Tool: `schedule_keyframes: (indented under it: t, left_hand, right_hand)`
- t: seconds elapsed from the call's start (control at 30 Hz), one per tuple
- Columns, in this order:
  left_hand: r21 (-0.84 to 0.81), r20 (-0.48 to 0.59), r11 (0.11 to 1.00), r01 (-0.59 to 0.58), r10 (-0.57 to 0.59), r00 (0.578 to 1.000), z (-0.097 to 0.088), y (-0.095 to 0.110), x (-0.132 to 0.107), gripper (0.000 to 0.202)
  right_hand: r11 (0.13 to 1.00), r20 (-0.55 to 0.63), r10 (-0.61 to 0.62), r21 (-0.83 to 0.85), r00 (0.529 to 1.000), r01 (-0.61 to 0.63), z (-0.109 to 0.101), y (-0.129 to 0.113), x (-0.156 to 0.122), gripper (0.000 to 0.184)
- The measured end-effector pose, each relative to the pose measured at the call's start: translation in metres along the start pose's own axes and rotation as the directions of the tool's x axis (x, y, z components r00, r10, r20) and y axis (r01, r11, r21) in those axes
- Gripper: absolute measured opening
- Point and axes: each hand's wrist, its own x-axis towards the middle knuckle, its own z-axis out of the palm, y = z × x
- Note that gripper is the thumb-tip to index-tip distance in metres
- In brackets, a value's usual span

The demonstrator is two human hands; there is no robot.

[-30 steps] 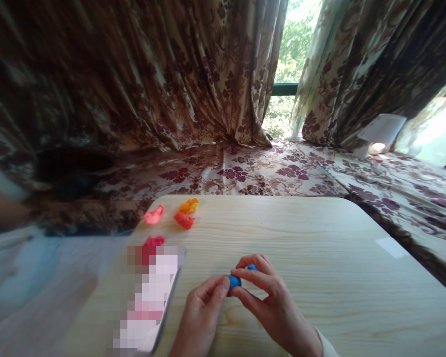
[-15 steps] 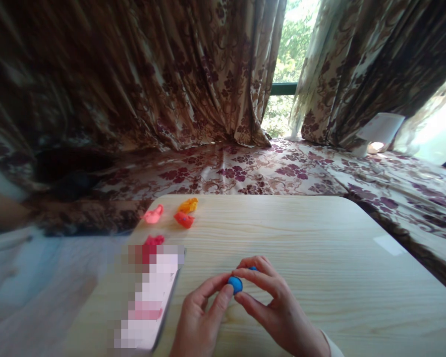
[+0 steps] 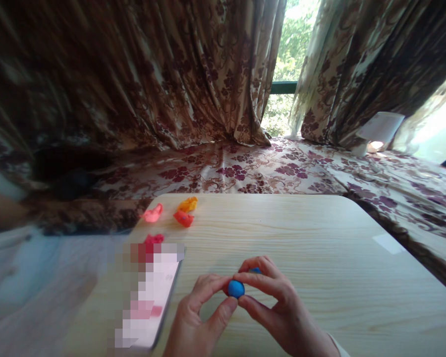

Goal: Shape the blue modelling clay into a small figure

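From my head camera, looking down, both my hands meet low in the middle of the pale wooden counter (image 3: pixel 319 233). Between them sits a blue clay ball (image 3: pixel 236 288), held just above the counter top. My left hand (image 3: pixel 195 325) comes up from below, its thumb and forefinger closed against the ball's left side. My right hand (image 3: pixel 282 312) comes in from the right, its fingers (image 3: pixel 260 281) pinched on the ball from above and below. So the fingers of both hands are clamped on that ball. A second small blue bit (image 3: pixel 255 270) peeks out just behind my right fingers; I cannot tell whether it touches them.

To the left of my hands lies a blurred flat device (image 3: pixel 152 297). A red lump (image 3: pixel 154 239) lies at its far end. Further back, near the counter's far left corner, a pink piece (image 3: pixel 152 213), a red-orange piece (image 3: pixel 183 218) and an orange piece (image 3: pixel 188 204) lie close together. Beyond the counter spreads a flowered cloth (image 3: pixel 245 173), with curtains (image 3: pixel 171 74) of the same pattern behind it.
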Motion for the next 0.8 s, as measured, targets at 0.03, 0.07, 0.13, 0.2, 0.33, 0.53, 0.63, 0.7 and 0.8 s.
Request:
schedule_keyframes:
  t: [0.03, 0.07, 0.13, 0.2, 0.33, 0.53, 0.63, 0.7, 0.8]
  left_hand:
    - [0.037, 0.013, 0.999, -0.039, 0.039, 0.999, -0.001, -0.001, 0.0, 0.017]
    - [0.08, 0.023, 0.994, -0.081, 0.079, 0.997, -0.003, -0.002, 0.001, 0.016]
    - [0.166, 0.029, 0.972, -0.165, 0.162, 0.986, -0.005, -0.004, 0.001, 0.016]
    - [0.248, -0.001, 0.938, -0.243, 0.251, 0.968, -0.007, -0.005, 0.0, 0.017]
    - [0.401, -0.046, 0.853, -0.334, 0.383, 0.923, -0.007, -0.007, -0.003, 0.018]
    - [0.518, -0.09, 0.777, -0.358, 0.466, 0.88, -0.004, -0.01, -0.006, 0.021]
    - [0.537, -0.116, 0.76, -0.365, 0.496, 0.861, -0.002, -0.01, -0.006, 0.023]
    - [0.525, -0.116, 0.777, -0.348, 0.47, 0.875, -0.002, -0.01, -0.006, 0.024]
    - [0.442, -0.097, 0.844, -0.304, 0.382, 0.919, -0.002, -0.01, -0.006, 0.021]
  right_hand:
    - [1.0, -0.009, -0.005, -0.001, 1.0, 0.005, 0.0, 0.0, 0.0, 0.031]
    - [1.0, -0.02, -0.015, -0.002, 1.0, 0.015, 0.001, 0.0, 0.0, 0.032]
    - [0.999, -0.046, -0.039, -0.008, 0.998, 0.039, 0.002, -0.001, 0.0, 0.034]
    - [0.999, -0.06, -0.042, -0.029, 0.997, 0.04, 0.003, -0.002, -0.001, 0.034]
    - [0.996, -0.083, -0.028, -0.089, 0.996, 0.021, 0.006, -0.005, -0.002, 0.029]
    - [0.989, -0.202, -0.073, -0.141, 0.977, 0.045, 0.015, -0.006, -0.004, 0.023]
    - [0.989, -0.233, -0.074, -0.142, 0.97, 0.042, 0.018, -0.006, -0.004, 0.02]
    - [0.993, -0.233, -0.053, -0.117, 0.971, 0.026, 0.017, -0.007, -0.003, 0.021]
    - [0.999, -0.178, 0.003, -0.053, 0.984, -0.012, 0.014, -0.008, -0.002, 0.021]
